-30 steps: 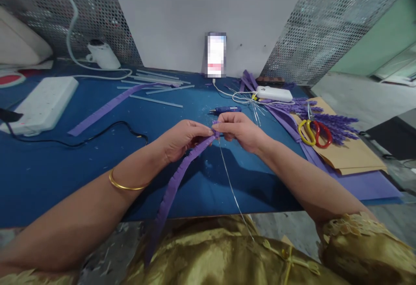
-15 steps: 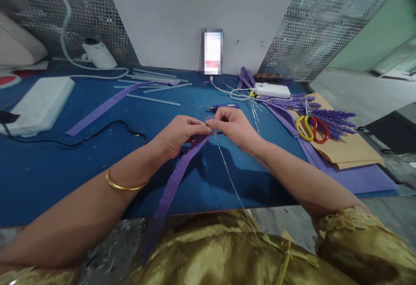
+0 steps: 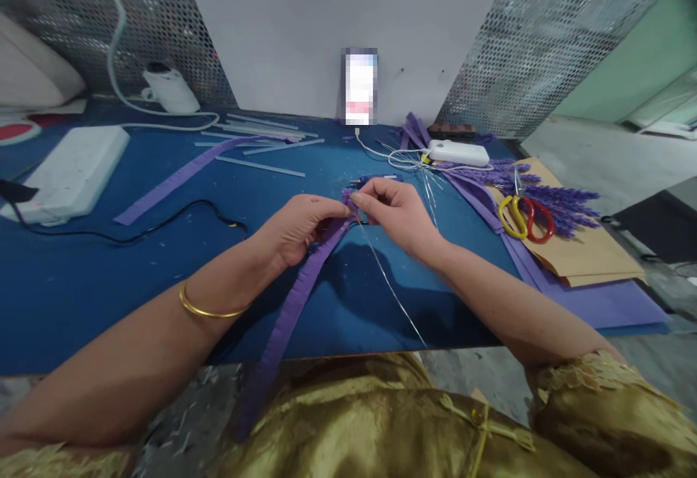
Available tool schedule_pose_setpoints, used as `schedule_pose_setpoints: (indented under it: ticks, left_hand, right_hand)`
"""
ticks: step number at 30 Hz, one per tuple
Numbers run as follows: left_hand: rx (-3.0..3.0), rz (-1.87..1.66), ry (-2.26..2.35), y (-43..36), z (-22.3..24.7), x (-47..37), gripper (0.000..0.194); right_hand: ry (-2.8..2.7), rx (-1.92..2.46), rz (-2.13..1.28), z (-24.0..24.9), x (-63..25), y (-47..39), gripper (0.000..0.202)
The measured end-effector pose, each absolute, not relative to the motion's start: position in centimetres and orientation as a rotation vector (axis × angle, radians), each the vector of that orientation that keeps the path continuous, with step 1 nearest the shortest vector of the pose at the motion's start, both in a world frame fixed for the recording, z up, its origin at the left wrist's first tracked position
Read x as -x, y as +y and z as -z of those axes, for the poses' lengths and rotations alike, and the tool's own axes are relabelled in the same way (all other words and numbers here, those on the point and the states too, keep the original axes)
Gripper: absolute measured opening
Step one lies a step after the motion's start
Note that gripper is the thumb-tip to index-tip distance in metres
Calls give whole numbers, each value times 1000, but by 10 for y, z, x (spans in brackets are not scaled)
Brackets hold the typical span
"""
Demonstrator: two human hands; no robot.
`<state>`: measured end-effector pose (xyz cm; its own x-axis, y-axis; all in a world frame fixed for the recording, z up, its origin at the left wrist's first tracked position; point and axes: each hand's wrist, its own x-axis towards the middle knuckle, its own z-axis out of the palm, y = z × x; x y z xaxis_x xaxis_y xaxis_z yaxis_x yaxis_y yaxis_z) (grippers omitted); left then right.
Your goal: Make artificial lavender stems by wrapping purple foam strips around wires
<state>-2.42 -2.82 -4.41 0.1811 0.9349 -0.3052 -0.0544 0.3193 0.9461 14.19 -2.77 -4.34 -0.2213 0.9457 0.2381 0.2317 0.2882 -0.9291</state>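
A purple paper strip point(image 3: 294, 296) hangs over the near edge of the table point(image 3: 109, 274), its long axis slanting from the fingers down to the lower left; the gathered end points up and away from the person. The left hand point(image 3: 297, 227) pinches the strip just below that end, thumb on top. The right hand's grip is narrow, thumb and forefinger closed at the gathered tip. A thin wire point(image 3: 389, 285) runs from there down to the lower right. The screen of the phone point(image 3: 360, 89) is pixelated, so any writing cannot be read. The blue tabletop bears pale specks; scissors point(image 3: 512, 218) with one yellow and one red handle loop lie at right by lavender-like sprigs point(image 3: 571, 205) and brown paper point(image 3: 591, 256). Behind stand a plain pale panel point(image 3: 283, 27) and perforated metal sheeting point(image 3: 506, 49).
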Motion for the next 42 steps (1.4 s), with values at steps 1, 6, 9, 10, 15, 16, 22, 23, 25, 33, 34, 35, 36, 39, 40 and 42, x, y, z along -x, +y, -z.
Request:
schedule_pose_setpoints:
  ticks: [1,6,9,10,15,16,22,23,25,33,34,35,36,39,40,42]
  left_hand:
    - [-970,-899,1157,-28,43,25,15]
    - [-933,-932,1142,-26,40,27,13]
    - [-937,-949,1138,-26,42,26,14]
    - [-938,-960,1137,-26,43,26,14]
    - [-932,-981,1105,-27,46,25,16]
    - [-933,-979,1087,-27,45,25,16]
    - [-947,-933,1035,-30,39,25,25]
    - [-953,-948,1052,-31,39,25,26]
    - [-981,-990,1089,-33,40,24,27]
    - [-1010,-1007,1125,-33,43,22,27]
    - [-1007,-1010,1128,-33,44,22,27]
    - [-1007,-1013,1131,-33,44,22,27]
    - [-1009,-1017,1133,-32,45,22,26]
    - [-1031,-1028,1139,-32,46,22,24]
    - [-1038,-1028,1144,-32,46,22,24]
    - [-1046,-1026,1156,-32,47,22,24]
  right_hand:
    - [-1640,1094,-1027,42,-143,-29,21]
    - [-1520,1176,-1425,42,-148,-35,26]
    - [-1480,1140,-1553,45,-148,-39,25]
    - [-1477,1117,-1535,47,-148,-39,23]
    - [-1530,1087,-1371,51,-145,-40,19]
    - [-1540,1095,-1343,50,-145,-40,18]
    - [-1645,1144,-1194,45,-148,-44,12]
    - [-1672,1150,-1169,45,-148,-44,12]
    - [-1715,1156,-1129,47,-148,-45,12]
    - [-1518,1185,-1237,55,-148,-45,11]
    - [-1485,1188,-1245,55,-149,-44,13]
    - [-1458,1192,-1249,55,-149,-44,15]
    - [-1439,1196,-1253,55,-149,-43,16]
    - [-1391,1194,-1309,54,-149,-43,16]
    - [-1366,1189,-1346,54,-149,-43,15]
    - [-1299,1185,-1421,53,-149,-43,14]
